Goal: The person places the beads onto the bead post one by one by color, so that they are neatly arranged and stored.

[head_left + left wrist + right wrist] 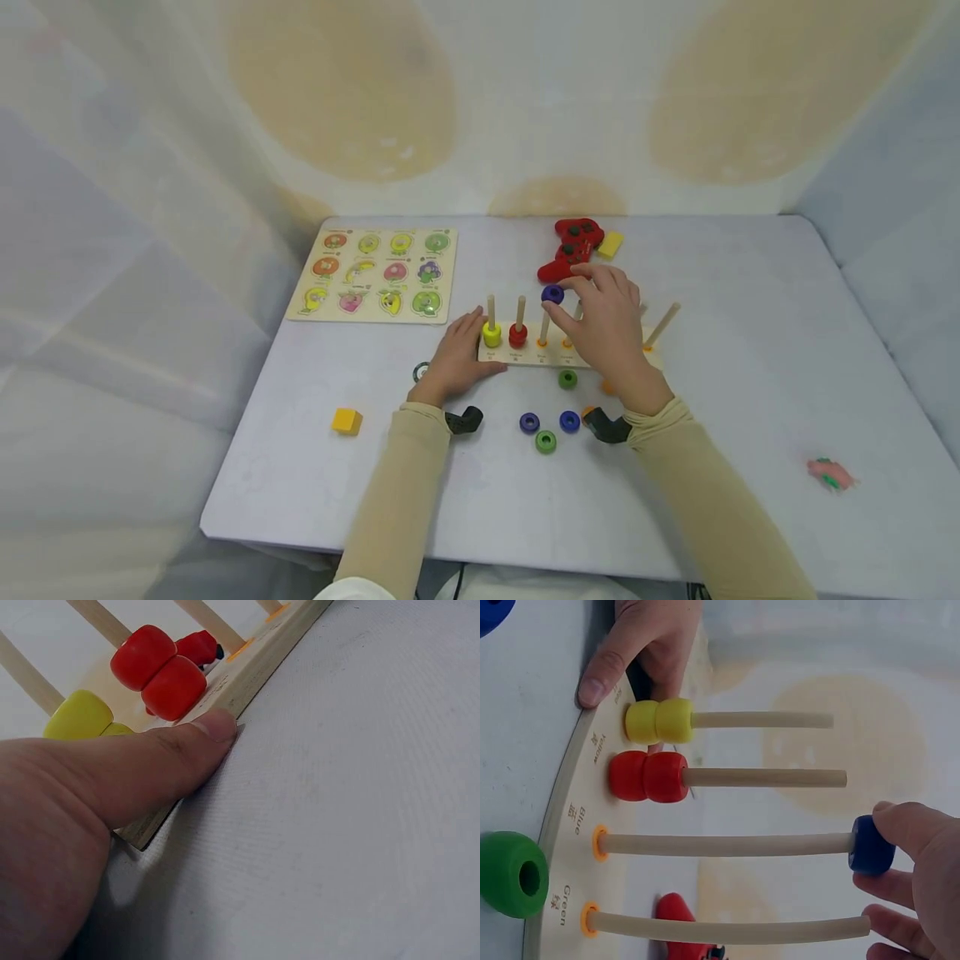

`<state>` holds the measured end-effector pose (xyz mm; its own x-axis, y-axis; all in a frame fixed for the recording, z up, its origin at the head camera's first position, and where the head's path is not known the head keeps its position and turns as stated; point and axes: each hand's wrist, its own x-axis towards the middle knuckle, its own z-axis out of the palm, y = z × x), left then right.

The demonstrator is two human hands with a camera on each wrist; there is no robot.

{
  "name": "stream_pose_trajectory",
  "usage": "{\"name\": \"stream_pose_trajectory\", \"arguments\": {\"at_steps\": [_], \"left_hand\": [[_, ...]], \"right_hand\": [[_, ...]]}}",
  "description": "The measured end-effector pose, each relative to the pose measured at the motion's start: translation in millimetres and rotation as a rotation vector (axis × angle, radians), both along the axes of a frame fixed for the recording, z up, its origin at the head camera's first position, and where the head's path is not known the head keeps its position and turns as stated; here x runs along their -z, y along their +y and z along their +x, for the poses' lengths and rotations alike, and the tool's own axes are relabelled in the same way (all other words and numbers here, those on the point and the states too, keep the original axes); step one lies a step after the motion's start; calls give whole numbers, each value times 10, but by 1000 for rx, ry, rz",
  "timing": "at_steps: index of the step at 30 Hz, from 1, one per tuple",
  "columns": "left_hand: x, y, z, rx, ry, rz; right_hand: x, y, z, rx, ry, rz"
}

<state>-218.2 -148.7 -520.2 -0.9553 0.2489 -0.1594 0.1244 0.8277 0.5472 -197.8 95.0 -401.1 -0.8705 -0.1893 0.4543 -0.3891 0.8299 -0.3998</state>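
Note:
A wooden peg board (pixel 555 359) lies on the table with a row of upright pegs. Its left end is held by my left hand (pixel 452 360), thumb along the front edge and fingers at the far side. Two yellow beads (pixel 658 721) sit on the first peg and two red beads (pixel 648 776) on the second. Between thumb and fingers, my right hand (pixel 609 321) pinches a blue bead (pixel 872 846) at the tip of the third peg (pixel 727 845), labelled Blue. The Green peg (pixel 727 929) beside it is bare. My right hand hides part of the board's right side.
Loose green (pixel 567 379), blue (pixel 529 422) and orange beads (pixel 607 387) lie before the board. A fruit puzzle (pixel 295 312) is at the back left, a red game controller (pixel 577 242) and yellow block (pixel 611 244) behind. A yellow cube (pixel 347 421) lies left, a pink toy (pixel 831 473) right.

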Motion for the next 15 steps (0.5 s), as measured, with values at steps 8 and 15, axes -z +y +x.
{"name": "stream_pose_trajectory", "arguments": {"at_steps": [8,15], "left_hand": [[0,9,-1,-3,4,-16],[-2,14,3,1,12,-18]], "right_hand": [[1,15,17,12,-37,-11],[-2,18,16,-5,-41,-10]]}}
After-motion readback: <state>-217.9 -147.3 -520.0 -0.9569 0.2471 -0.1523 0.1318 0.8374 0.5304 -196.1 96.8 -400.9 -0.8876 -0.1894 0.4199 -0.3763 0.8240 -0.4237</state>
